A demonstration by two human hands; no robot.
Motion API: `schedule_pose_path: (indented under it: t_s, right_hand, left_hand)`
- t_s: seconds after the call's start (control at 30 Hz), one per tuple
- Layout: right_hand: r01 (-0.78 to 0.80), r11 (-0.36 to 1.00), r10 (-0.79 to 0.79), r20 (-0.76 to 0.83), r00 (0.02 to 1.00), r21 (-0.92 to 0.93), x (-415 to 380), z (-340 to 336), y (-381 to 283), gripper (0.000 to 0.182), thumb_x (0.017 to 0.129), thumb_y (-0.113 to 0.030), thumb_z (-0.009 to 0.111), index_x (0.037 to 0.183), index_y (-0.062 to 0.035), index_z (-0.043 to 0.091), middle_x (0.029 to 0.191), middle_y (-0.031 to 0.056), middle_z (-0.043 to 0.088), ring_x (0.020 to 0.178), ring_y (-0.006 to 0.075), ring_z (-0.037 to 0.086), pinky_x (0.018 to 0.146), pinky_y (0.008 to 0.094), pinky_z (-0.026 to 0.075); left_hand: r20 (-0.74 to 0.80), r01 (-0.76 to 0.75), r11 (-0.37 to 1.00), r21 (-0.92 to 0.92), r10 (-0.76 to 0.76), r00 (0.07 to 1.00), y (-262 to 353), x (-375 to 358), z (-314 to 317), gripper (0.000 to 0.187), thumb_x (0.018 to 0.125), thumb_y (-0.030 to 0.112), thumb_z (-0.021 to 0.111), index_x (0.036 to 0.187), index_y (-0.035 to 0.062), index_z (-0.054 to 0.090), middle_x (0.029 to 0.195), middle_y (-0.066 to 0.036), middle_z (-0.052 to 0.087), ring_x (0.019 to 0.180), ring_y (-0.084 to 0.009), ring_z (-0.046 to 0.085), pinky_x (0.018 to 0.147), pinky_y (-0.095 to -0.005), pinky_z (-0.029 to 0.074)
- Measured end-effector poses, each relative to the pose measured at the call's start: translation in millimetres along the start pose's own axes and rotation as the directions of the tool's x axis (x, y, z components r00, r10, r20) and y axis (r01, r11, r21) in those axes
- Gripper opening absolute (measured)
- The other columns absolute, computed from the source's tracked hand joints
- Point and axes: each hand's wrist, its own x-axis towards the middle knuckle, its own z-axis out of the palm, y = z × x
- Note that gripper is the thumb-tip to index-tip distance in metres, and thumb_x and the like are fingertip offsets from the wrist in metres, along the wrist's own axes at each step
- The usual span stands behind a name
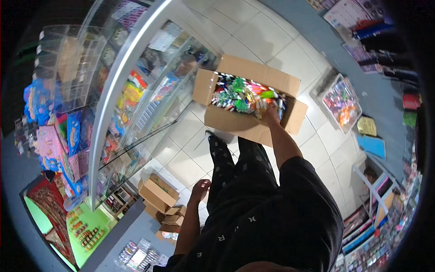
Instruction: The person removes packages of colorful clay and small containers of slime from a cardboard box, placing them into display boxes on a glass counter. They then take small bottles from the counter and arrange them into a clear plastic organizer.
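Observation:
An open cardboard box (251, 126) stands on the tiled floor with its flaps spread, filled with many small colourful packaged items (240, 93). My right hand (271, 115) reaches in at the box's near right side, its fingers down among the items; they look bent round something that I cannot make out. Beside my leg, away from the box, hangs my left hand (201, 188), with its fingers loosely curled and nothing visible in them.
At the left is a glass display case (154, 86) with a metal frame. Smaller cardboard boxes (158, 192) sit at the lower left. A plastic bin (340, 102) of packaged items stands on the right, near a blue flat object (371, 146) and a shelf rack (376, 195).

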Motion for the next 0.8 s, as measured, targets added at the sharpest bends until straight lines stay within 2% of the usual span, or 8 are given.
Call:
schedule_pose_path:
  t_s: [0.2, 0.3, 0.37, 0.47, 0.57, 0.6, 0.7, 0.8]
  right_hand:
    - [0.209, 0.976, -0.214, 0.101, 0.972, 0.059, 10, 7, 26, 0.066, 0.094, -0.030, 0.060, 0.150, -0.0075, 0.034, 0.143, 0.0247, 0.049, 0.123, 0.0418, 0.056, 0.106, 0.0485, 0.044]
    - [0.488, 0.872, -0.488, -0.159, 0.858, -0.047, 28, 34, 57, 0.057, 0.098, -0.034, 0.052, 0.146, -0.0063, 0.040, 0.138, 0.0273, 0.053, 0.118, 0.0470, 0.057, 0.100, 0.0524, 0.044]
    - [0.306, 0.946, -0.323, 0.211, 0.923, 0.109, -3, -25, 18, 0.053, 0.098, -0.037, 0.053, 0.139, -0.0043, 0.047, 0.132, 0.0284, 0.056, 0.113, 0.0498, 0.058, 0.096, 0.0557, 0.045]
    - [0.657, 0.753, -0.657, -0.008, 0.754, 0.024, -29, -40, 3, 0.043, 0.094, -0.031, 0.060, 0.129, -0.0048, 0.055, 0.116, 0.0281, 0.062, 0.100, 0.0500, 0.061, 0.086, 0.0544, 0.049]
    - [0.795, 0.592, -0.789, -0.108, 0.605, 0.135, -84, -85, -49, 0.042, 0.091, -0.027, 0.067, 0.124, -0.0035, 0.056, 0.103, 0.0266, 0.066, 0.090, 0.0462, 0.065, 0.078, 0.0493, 0.053]
    - [0.714, 0.669, -0.721, -0.051, 0.691, 0.207, -88, -82, -63, 0.043, 0.089, -0.028, 0.072, 0.121, -0.0027, 0.058, 0.101, 0.0250, 0.068, 0.091, 0.0433, 0.066, 0.078, 0.0473, 0.053]
    - [0.753, 0.538, -0.785, -0.101, 0.611, 0.379, -140, -110, -127, 0.042, 0.087, -0.033, 0.075, 0.112, -0.0033, 0.062, 0.095, 0.0215, 0.070, 0.090, 0.0386, 0.068, 0.077, 0.0472, 0.053]
    - [0.822, 0.505, -0.853, 0.011, 0.521, 0.262, -185, -122, -186, 0.043, 0.087, -0.034, 0.077, 0.111, -0.0012, 0.062, 0.089, 0.0205, 0.071, 0.079, 0.0342, 0.070, 0.071, 0.0427, 0.055]
  left_hand:
    - [0.035, -0.034, 0.999, -0.033, 0.035, 0.999, -26, -1, 0, 0.039, 0.096, 0.038, 0.066, 0.113, 0.0028, 0.065, 0.094, -0.007, 0.069, 0.084, -0.0160, 0.066, 0.074, -0.0311, 0.054]
    - [0.002, -0.019, 1.000, 0.011, 0.019, 1.000, -7, -5, 0, 0.039, 0.095, 0.041, 0.066, 0.110, 0.0049, 0.067, 0.088, -0.007, 0.070, 0.078, -0.0166, 0.066, 0.073, -0.0308, 0.053]
    - [-0.012, -0.010, 0.998, 0.064, 0.011, 1.000, 9, -4, -2, 0.039, 0.095, 0.040, 0.066, 0.111, 0.0055, 0.067, 0.091, -0.009, 0.071, 0.080, -0.0189, 0.067, 0.075, -0.0326, 0.054]
    - [-0.038, -0.076, 0.993, 0.089, 0.080, 0.996, 45, -5, -5, 0.039, 0.094, 0.039, 0.066, 0.114, 0.0054, 0.067, 0.098, -0.013, 0.072, 0.088, -0.0226, 0.068, 0.078, -0.0357, 0.055]
    - [-0.037, -0.185, 0.980, 0.071, 0.188, 0.982, 87, -1, -8, 0.041, 0.094, 0.039, 0.067, 0.116, 0.0049, 0.067, 0.104, -0.015, 0.072, 0.095, -0.0245, 0.068, 0.081, -0.0373, 0.055]
    - [-0.043, -0.262, 0.964, 0.050, 0.264, 0.964, 97, 2, -8, 0.042, 0.093, 0.040, 0.068, 0.116, 0.0050, 0.066, 0.105, -0.015, 0.072, 0.096, -0.0243, 0.068, 0.082, -0.0371, 0.054]
    - [-0.065, -0.391, 0.920, 0.028, 0.392, 0.918, 132, 10, -6, 0.047, 0.091, 0.042, 0.070, 0.121, 0.0056, 0.064, 0.106, -0.013, 0.071, 0.095, -0.0231, 0.067, 0.083, -0.0360, 0.054]
    - [-0.011, -0.419, 0.908, 0.006, 0.420, 0.908, 182, -10, -17, 0.053, 0.092, 0.040, 0.071, 0.128, 0.0041, 0.057, 0.105, -0.010, 0.069, 0.092, -0.0181, 0.066, 0.084, -0.0334, 0.054]
